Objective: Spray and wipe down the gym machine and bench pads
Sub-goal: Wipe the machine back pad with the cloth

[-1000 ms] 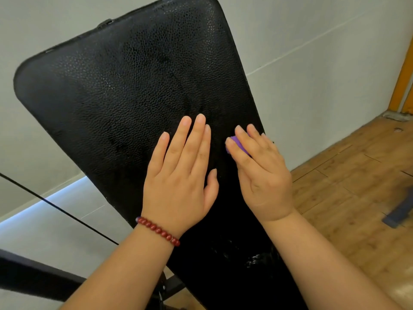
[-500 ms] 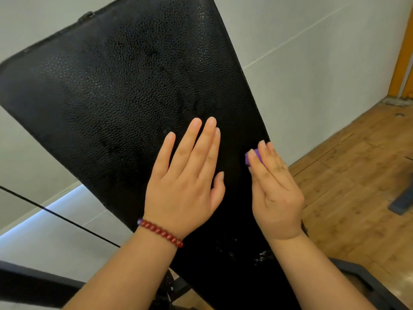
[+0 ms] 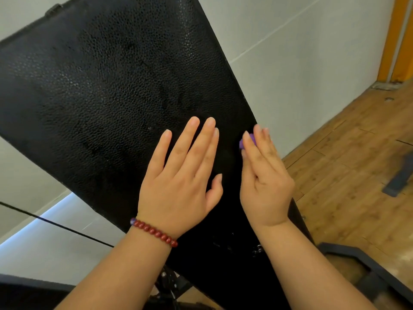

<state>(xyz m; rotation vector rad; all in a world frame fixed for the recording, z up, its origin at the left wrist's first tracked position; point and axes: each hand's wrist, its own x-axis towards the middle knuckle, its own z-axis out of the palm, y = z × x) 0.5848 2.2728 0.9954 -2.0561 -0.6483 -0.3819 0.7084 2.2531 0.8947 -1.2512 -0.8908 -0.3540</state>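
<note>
While the black bench pad (image 3: 116, 90) fills the upper left and centre of the frame, tilted up toward the grey wall (image 3: 312, 52), its pebbled vinyl shows dull smears across the middle, which I judge to be damp streaks from wiping. Compared with a second ago, the right hand (image 3: 266, 182) has slid from nearer the middle of the pad out to its right edge, and the view has drifted so that the pad's upper left corner now runs out of frame. That reads as one wiping stroke carried across to the border, so this band of the pad looks covered, while the upper part and the lower end near the bottom of the frame probably remain to be done.

Wooden floor (image 3: 357, 164) lies at the right, with a dark frame member (image 3: 366, 260) at the lower right.

At centre, the left hand (image 3: 181, 182) lies flat on the pad with its grip fully spread, fingers straight and slightly apart, holding nothing and seemingly just steadying the pad. A red bead bracelet (image 3: 154, 231) circles that wrist.

The right hand's grip is partly closed, fingers laid together over a small purple cloth (image 3: 245, 140), pressing it against the pad's right edge; only a sliver of purple shows past the fingertips, so how much is bunched beneath cannot be told.
</note>
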